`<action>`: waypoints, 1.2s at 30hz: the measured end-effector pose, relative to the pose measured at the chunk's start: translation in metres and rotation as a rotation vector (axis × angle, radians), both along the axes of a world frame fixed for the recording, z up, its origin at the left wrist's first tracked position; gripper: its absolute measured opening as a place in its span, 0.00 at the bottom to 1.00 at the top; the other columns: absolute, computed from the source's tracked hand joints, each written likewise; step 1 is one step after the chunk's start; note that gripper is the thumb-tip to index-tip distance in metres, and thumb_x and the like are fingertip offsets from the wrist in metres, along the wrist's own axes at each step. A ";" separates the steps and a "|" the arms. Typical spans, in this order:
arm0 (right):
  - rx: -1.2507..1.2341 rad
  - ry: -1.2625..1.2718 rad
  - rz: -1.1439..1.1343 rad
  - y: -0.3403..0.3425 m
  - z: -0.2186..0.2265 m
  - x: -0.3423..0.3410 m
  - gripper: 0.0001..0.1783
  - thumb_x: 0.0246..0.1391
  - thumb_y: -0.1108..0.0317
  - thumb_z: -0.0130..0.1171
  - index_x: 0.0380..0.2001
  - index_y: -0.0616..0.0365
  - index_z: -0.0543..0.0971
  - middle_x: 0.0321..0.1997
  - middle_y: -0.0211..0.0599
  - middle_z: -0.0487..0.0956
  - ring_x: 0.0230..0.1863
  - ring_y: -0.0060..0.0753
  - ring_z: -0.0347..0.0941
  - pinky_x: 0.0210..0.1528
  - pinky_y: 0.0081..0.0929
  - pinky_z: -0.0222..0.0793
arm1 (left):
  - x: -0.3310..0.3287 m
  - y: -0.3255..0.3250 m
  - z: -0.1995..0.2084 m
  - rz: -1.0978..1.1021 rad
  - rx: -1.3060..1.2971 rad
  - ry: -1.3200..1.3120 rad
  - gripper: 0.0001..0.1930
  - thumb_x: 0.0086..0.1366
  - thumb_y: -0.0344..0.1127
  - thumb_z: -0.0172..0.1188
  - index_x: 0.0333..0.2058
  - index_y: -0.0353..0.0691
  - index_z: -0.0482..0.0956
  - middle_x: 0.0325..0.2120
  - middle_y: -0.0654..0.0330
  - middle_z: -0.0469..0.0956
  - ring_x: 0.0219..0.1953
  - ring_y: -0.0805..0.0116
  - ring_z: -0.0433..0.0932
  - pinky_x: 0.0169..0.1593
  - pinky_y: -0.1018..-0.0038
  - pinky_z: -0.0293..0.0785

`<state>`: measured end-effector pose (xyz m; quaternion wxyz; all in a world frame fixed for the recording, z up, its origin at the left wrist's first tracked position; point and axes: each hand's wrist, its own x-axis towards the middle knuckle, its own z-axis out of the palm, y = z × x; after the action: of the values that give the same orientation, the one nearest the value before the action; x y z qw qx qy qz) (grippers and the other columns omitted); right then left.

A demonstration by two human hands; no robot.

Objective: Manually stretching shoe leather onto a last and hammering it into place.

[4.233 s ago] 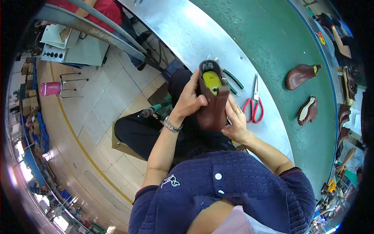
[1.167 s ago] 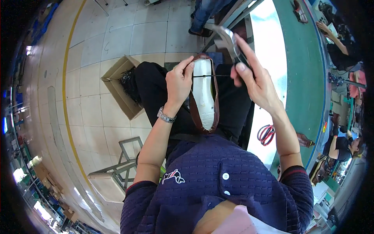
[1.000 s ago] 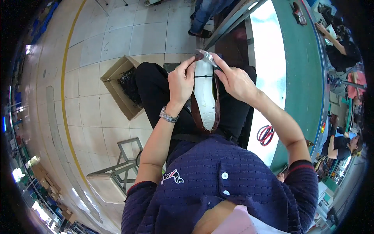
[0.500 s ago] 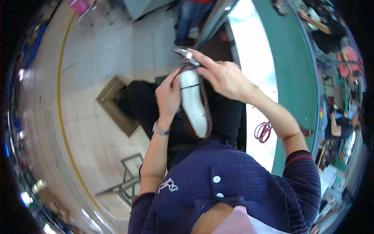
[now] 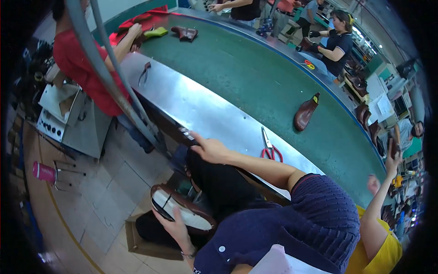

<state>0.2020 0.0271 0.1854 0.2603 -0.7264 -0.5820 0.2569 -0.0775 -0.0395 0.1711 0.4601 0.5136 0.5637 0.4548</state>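
My left hand [image 5: 177, 227] is closed on a brown shoe [image 5: 194, 218] over my lap. The shoe lies bottom up, with its white insole showing and a dark band across it. Its rim is brown leather. Apart from the shoe, my right hand [image 5: 213, 151] is at the near edge of the metal bench top [image 5: 205, 114]. Its fingers are wrapped round metal pliers [image 5: 186, 133], of which only the shiny head shows. Scissors with red handles [image 5: 270, 148] lie on the bench by my right forearm.
A green conveyor belt [image 5: 255, 86] runs beyond the bench, carrying a brown shoe [image 5: 306, 114]. Other pliers [image 5: 145, 73] lie at the bench's far left. Grey metal posts [image 5: 107, 77] stand at left, near a person in red [image 5: 82, 59]. A cardboard box [image 5: 137, 242] is on the floor.
The view has swung toward the bench. My right hand, with the pliers, has moved away from the shoe to the bench edge. My left hand still holds the shoe, now lower and tilted.
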 end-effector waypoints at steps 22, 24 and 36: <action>-0.023 -0.381 -0.784 -0.271 -0.104 0.119 0.24 0.46 0.59 0.67 0.41 0.63 0.74 0.38 0.49 0.75 0.40 0.48 0.71 0.45 0.40 0.68 | -0.038 -0.041 0.012 0.064 0.119 0.689 0.13 0.68 0.36 0.51 0.30 0.32 0.77 0.24 0.44 0.76 0.26 0.43 0.74 0.29 0.57 0.67; -0.122 -0.341 -0.740 -0.276 -0.110 0.128 0.26 0.44 0.55 0.70 0.40 0.63 0.76 0.36 0.47 0.75 0.37 0.45 0.71 0.40 0.39 0.69 | -0.034 -0.037 0.006 0.075 0.124 0.568 0.12 0.67 0.35 0.52 0.29 0.32 0.76 0.22 0.45 0.74 0.25 0.43 0.73 0.28 0.57 0.66; -0.308 0.815 -0.592 -0.208 -0.046 0.146 0.19 0.49 0.65 0.64 0.41 0.66 0.73 0.27 0.32 0.76 0.25 0.23 0.70 0.28 0.18 0.65 | -0.007 -0.049 0.002 0.242 -0.020 0.111 0.11 0.65 0.36 0.58 0.33 0.32 0.79 0.19 0.54 0.76 0.21 0.66 0.76 0.27 0.75 0.70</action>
<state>0.3483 -0.1813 0.1397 0.4169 -0.7307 -0.1591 0.5167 -0.0847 -0.0887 0.1726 0.3749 0.4617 0.6505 0.4724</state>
